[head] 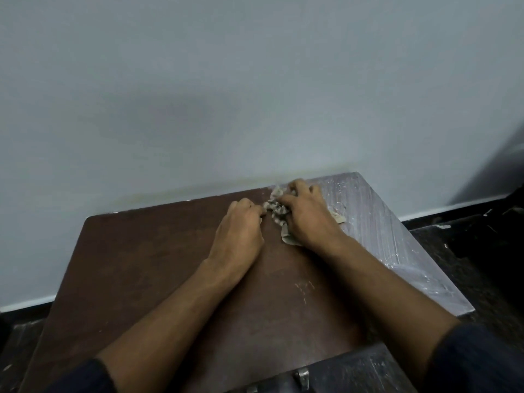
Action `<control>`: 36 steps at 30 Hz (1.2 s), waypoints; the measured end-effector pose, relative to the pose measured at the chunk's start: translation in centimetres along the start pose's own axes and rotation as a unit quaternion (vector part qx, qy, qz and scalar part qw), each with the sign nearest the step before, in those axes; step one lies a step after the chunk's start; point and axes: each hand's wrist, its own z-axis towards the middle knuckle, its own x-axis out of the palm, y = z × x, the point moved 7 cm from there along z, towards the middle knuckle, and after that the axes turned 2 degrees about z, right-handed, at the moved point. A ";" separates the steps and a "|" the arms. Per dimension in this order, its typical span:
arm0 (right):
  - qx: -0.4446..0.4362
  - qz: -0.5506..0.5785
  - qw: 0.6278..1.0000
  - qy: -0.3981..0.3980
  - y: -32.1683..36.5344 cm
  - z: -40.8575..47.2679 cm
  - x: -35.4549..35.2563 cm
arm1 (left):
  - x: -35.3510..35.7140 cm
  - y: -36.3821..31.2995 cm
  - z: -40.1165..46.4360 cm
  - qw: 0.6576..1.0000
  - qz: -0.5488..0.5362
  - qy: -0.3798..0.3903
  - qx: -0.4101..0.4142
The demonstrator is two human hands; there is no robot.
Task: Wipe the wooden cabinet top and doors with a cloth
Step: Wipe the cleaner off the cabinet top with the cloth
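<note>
A dark brown wooden cabinet top (141, 265) fills the lower middle of the head view, its back edge against the wall. A crumpled greyish cloth (276, 212) lies bunched near the back edge. My right hand (307, 214) grips the cloth from the right, fingers curled over it. My left hand (239, 231) sits just left of the cloth, its fingertips curled at the cloth's edge. The right part of the top (377, 222) is pale with white dust streaks; the left part looks dark and clean.
A plain pale wall (255, 95) rises directly behind the cabinet. Dark floor (467, 251) lies to the right, with a white skirting line along the wall. A metal latch (302, 378) shows on the cabinet front at the bottom edge.
</note>
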 end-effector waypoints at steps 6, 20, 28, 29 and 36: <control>0.045 -0.005 0.999 -0.022 -2.1 2.5 0.3 | 0.2 0.0 0.5 1.000 0.012 -0.003 0.004; -0.002 -0.027 1.000 0.006 1.2 4.6 2.2 | 0.1 1.3 1.7 1.000 0.020 0.001 0.001; 0.068 -0.065 0.995 -0.029 -1.7 4.0 0.5 | -0.7 -0.3 0.4 1.000 -0.006 0.007 0.017; 0.058 -0.063 0.996 -0.021 -1.3 3.3 0.6 | -0.6 -0.6 0.1 1.000 -0.007 0.007 0.019; 0.084 -0.029 0.996 -0.013 -1.4 -3.4 0.0 | -0.3 -3.3 -2.3 0.999 -0.017 0.008 0.030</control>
